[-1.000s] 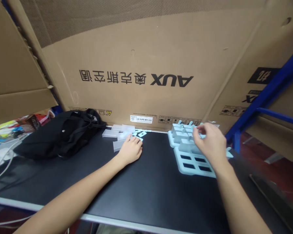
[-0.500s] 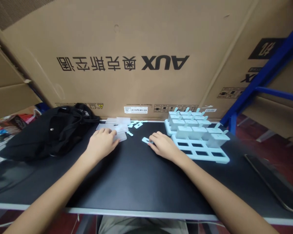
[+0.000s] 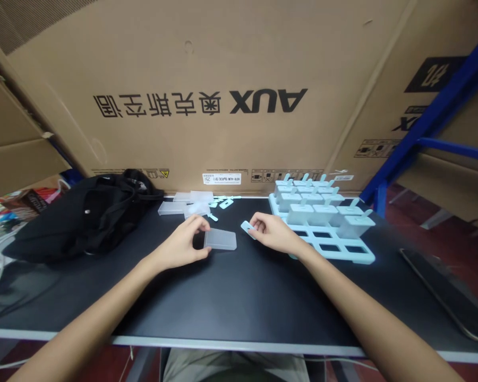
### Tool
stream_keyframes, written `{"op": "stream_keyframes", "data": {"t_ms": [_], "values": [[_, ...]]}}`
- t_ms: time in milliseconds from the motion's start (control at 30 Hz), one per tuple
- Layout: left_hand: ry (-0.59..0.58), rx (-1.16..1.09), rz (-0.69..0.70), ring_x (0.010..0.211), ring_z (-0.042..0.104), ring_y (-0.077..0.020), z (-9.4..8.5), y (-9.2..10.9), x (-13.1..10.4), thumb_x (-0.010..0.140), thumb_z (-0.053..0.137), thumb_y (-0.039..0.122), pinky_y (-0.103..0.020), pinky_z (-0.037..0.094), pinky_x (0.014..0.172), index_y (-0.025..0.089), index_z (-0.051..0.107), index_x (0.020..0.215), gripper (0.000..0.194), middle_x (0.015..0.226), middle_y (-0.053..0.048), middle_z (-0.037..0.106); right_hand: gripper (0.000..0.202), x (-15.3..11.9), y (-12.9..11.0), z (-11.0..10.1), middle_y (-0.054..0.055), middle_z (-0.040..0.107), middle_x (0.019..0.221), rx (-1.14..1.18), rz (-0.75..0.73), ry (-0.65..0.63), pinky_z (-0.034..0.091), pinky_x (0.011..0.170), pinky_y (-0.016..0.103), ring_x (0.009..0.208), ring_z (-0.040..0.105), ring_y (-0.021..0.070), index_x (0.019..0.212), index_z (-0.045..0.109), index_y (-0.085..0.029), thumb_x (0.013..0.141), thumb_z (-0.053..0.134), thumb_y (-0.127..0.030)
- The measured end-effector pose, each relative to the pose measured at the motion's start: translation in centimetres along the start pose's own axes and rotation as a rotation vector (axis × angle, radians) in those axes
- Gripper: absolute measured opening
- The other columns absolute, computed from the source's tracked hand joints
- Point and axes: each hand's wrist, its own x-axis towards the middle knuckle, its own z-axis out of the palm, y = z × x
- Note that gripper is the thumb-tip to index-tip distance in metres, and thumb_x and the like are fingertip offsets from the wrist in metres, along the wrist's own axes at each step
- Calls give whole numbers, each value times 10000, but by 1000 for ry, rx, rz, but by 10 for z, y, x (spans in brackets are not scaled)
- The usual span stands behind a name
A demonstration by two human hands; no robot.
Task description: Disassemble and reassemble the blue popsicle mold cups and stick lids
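Between the thumb and fingers of my left hand (image 3: 188,241) is a clear popsicle mold (image 3: 222,240), lying on its side just above or on the black table. My right hand (image 3: 273,232) pinches a light blue popsicle stick lid (image 3: 247,227), partly covered by the fingers. More clear molds (image 3: 171,208) lie in a loose group behind my left hand, with several light blue stick lids (image 3: 225,203) beside them. Right of my right hand stands a light blue mold rack (image 3: 362,255). Several lidded molds (image 3: 324,216) sit upright in its back slots, and front slots show open.
A black bag (image 3: 83,217) lies at the left of the table (image 3: 223,302). A dark phone-like slab (image 3: 446,297) rests near the right edge. Behind stands a large cardboard box (image 3: 183,143), and a blue metal frame (image 3: 418,135) rises at the right.
My left hand has drawn one clear mold from the group toward the middle and nearer to me. My right hand has lifted the stick lid off the table and shifted it slightly right.
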Motion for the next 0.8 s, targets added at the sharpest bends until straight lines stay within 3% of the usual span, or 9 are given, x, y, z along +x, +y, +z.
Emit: {"op": "stream_keyframes", "data": {"t_ms": [200, 333, 433, 533, 700, 800], "values": [[148, -221, 186, 1092, 604, -223, 20, 19, 28, 769, 713, 222, -381, 521, 924, 228, 490, 1128, 422, 1192, -77, 606, 320, -2, -10, 0, -19, 608, 720, 577, 145, -63, 547, 656, 297, 692, 622, 137, 845, 544, -205, 776, 742, -447], [137, -349, 341, 1096, 614, -221, 44, 20, 47, 781, 726, 202, -376, 539, 915, 231, 481, 1174, 464, 1216, -93, 608, 384, -3, -21, -6, -31, 619, 745, 821, 177, -28, 577, 697, 298, 705, 619, 116, 815, 555, -195, 691, 835, -426], [121, -434, 383, 1068, 634, -206, 61, 17, 54, 779, 760, 209, -379, 548, 924, 237, 448, 1196, 521, 1246, -106, 608, 389, -4, -25, -9, -23, 644, 775, 905, 194, -34, 557, 678, 266, 692, 612, 103, 792, 567, -186, 657, 868, -392], [165, -596, 400, 1183, 618, -239, 73, 13, 54, 764, 773, 163, -437, 523, 1009, 243, 393, 1187, 573, 1368, -155, 552, 395, -2, -23, -6, -18, 646, 761, 942, 238, -77, 526, 631, 247, 670, 609, 106, 797, 577, -181, 659, 871, -405], [300, -849, 429, 1205, 613, -271, 81, 7, 55, 707, 807, 83, -477, 521, 997, 248, 364, 1157, 652, 1308, -157, 582, 377, 1, -18, 4, 7, 647, 706, 894, 267, -163, 499, 653, 259, 652, 616, 120, 794, 595, -159, 779, 775, -490], [315, -880, 415, 1184, 622, -271, 81, 5, 56, 689, 829, 49, -472, 509, 999, 245, 391, 1116, 643, 1274, -138, 614, 383, 1, -20, 4, 11, 635, 684, 852, 234, -177, 478, 673, 252, 651, 607, 113, 780, 613, -146, 854, 696, -513]]}}
